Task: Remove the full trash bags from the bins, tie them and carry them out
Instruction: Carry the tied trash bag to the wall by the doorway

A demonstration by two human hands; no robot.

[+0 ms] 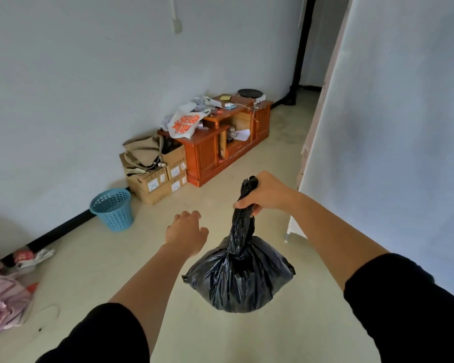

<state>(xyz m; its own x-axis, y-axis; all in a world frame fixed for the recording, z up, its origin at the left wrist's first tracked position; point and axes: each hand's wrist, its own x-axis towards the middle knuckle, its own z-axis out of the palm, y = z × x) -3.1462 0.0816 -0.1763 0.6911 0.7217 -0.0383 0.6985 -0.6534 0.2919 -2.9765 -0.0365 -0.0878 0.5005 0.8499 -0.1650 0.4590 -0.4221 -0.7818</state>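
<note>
A broad stretch of pale floor [273, 153] was seen running from the bottom of the frame up towards a dark doorway [317, 48] at the upper right. It was bounded on the left by a grey-white wall [89, 74] with a black baseboard [60, 231] and on the right by a tall white panel or sheet [391, 127] that closed off that whole side. Along the left wall, an empty blue perforated wastebasket [112, 209] was stood just beside a stack of cardboard boxes [155, 183], and a low orange-brown wooden cabinet [207, 158], cluttered on top with a white plastic bag printed in orange [185, 123], was set next to the boxes. Pink fabric [3, 297] was heaped at the lower left edge. A full black trash bag [236, 276] was hung in the lower centre of the frame, over the floor. Its body was bulged and glossy, creased into folds, and its neck was gathered and twisted into a narrow rope; whether a knot was tied there could not be told. The top of that neck was grasped in the right hand [265, 193], whose fingers were clenched round it, with a tuft of plastic left sticking out above the fist. The left hand [186, 233] was held out just left of the neck, apart from it, palm down, with its fingers released and loosely bent on nothing. Both forearms were bared below black sleeves [102, 336].
</note>
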